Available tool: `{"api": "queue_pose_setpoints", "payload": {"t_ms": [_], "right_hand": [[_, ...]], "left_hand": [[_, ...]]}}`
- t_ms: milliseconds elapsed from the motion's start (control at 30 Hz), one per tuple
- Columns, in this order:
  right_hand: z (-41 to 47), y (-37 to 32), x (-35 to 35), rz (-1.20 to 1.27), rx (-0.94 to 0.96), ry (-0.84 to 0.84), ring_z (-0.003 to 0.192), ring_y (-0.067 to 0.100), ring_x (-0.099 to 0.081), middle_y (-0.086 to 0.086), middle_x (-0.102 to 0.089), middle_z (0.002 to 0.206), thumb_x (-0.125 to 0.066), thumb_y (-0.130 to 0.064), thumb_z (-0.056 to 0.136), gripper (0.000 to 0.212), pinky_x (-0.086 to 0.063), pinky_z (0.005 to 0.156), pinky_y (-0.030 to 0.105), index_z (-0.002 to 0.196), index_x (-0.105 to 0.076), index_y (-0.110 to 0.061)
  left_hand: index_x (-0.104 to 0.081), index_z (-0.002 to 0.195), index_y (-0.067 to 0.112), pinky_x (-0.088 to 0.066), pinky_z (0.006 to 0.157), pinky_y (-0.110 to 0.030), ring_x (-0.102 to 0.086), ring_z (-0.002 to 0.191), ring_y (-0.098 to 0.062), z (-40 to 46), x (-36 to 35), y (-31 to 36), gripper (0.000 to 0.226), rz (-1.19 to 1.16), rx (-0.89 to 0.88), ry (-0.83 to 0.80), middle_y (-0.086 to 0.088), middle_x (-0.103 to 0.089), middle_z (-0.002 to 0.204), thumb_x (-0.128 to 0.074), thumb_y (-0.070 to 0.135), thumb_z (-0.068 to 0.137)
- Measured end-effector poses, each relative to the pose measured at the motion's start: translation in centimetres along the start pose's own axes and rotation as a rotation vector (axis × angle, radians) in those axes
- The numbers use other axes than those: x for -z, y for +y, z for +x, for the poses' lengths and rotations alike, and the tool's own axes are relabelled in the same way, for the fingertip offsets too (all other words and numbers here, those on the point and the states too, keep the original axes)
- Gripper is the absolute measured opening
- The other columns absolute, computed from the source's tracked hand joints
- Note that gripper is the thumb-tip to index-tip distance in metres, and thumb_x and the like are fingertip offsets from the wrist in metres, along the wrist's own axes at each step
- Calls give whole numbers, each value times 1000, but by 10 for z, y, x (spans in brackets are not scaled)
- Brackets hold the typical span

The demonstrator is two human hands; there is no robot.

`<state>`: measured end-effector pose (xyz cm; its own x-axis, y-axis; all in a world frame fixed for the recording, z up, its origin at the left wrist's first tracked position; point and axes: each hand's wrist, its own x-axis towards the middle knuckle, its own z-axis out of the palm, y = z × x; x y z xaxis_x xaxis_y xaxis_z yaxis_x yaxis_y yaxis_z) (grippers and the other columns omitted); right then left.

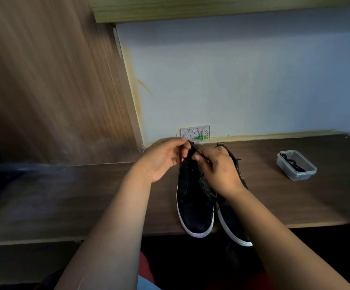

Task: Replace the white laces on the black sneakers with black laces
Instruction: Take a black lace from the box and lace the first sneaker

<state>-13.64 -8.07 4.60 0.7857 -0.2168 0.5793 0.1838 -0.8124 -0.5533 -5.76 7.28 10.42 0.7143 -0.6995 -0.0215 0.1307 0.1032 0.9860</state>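
A dark wood-grain desk (295, 197) is shown set against a pale blue wall (243, 76), with a brown wood-grain panel (50, 80) rising at the left and a wooden shelf edge (191, 11) seen overhead. Two black sneakers with white soles are placed side by side at the desk's front edge, toes overhanging it: the left sneaker (195, 208) and the right sneaker (232, 222). A black lace (193, 147) is pinched above the left sneaker's collar by the curled fingers of the left hand (162, 159) and the right hand (218, 170). A clear plastic container (296, 165), in which another black lace (291, 163) is held, stands well apart to the right. A small white wall box (195, 132) is mounted just above the desk.
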Motion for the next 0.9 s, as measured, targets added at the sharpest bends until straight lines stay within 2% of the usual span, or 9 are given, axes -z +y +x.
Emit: {"api": "queue_pose_setpoints", "payload": {"t_ms": [233, 333, 400, 467, 533, 633, 733, 833, 900], "right_hand": [[-9, 43, 6, -106, -192, -214, 92, 25, -47, -4, -58, 80, -57, -23, 96, 18, -36, 75, 31, 98, -74, -16], [-8, 33, 6, -51, -200, -264, 101, 20, -45, -8, -57, 100, -65, -30, 90, 45, -33, 86, 25, 134, -56, -28], [-4, 19, 7, 99, -143, -195, 99, 12, -45, -15, -59, 104, -67, -34, 87, 59, -35, 89, 18, 141, -46, -29], [-2, 2, 9, 174, -60, -108, 97, 12, -46, -15, -64, 99, -63, -32, 92, 35, -33, 86, 11, 126, -59, -28], [0, -4, 9, 126, 23, -41, 89, 17, -49, -16, -63, 81, -53, -32, 96, 10, -33, 81, 14, 93, -62, -37], [-4, 11, 9, -2, -41, -27, 86, 17, -43, -21, -51, 68, -50, -27, 97, 26, -41, 78, 38, 74, -48, -39], [-9, 14, 14, 94, -156, -80, 96, 17, -42, -22, -52, 77, -48, -28, 99, 27, -41, 85, 39, 76, -49, -41], [-3, -4, 17, 205, -94, -50, 104, 12, -42, -19, -61, 98, -54, -32, 97, 17, -37, 87, 23, 110, -63, -31], [1, -8, 15, 151, -25, -3, 96, 15, -45, -15, -64, 89, -55, -31, 96, 12, -41, 82, 27, 99, -66, -26]], "left_hand": [[-64, 67, 21, -39, 72, -28, -48, 67, -10, -6, 17, 11, 22, -387, -66, -25, 7, -49, 66, -53, 24, 86], [-65, 65, 22, -38, 73, -27, -49, 65, -8, -4, 12, 10, 22, -307, -36, 1, 7, -50, 65, -54, 25, 83], [-67, 66, 22, -37, 70, -27, -50, 63, -7, -2, 6, 5, 22, -157, 1, -19, 6, -52, 65, -55, 25, 84], [-68, 68, 21, -36, 67, -26, -51, 62, -7, 1, -2, -1, 24, -45, 30, -53, 4, -54, 65, -55, 25, 87], [-70, 66, 21, -36, 66, -26, -50, 62, -7, 2, -7, -4, 24, -15, 54, -60, 4, -54, 66, -55, 27, 84], [-68, 68, 22, -35, 66, -26, -50, 62, -7, 0, -5, 2, 23, -106, 36, -64, 6, -53, 65, -54, 27, 86], [-67, 70, 22, -34, 66, -27, -50, 62, -7, 0, 3, 4, 24, -143, 8, -52, 7, -52, 65, -53, 25, 89], [-66, 72, 18, -34, 65, -27, -50, 61, -7, 3, -3, -2, 29, -29, 42, -45, 5, -55, 65, -48, 22, 94], [-66, 71, 18, -35, 65, -26, -49, 62, -7, 3, -11, -5, 32, 9, 80, -64, 4, -58, 66, -46, 20, 96]]}}
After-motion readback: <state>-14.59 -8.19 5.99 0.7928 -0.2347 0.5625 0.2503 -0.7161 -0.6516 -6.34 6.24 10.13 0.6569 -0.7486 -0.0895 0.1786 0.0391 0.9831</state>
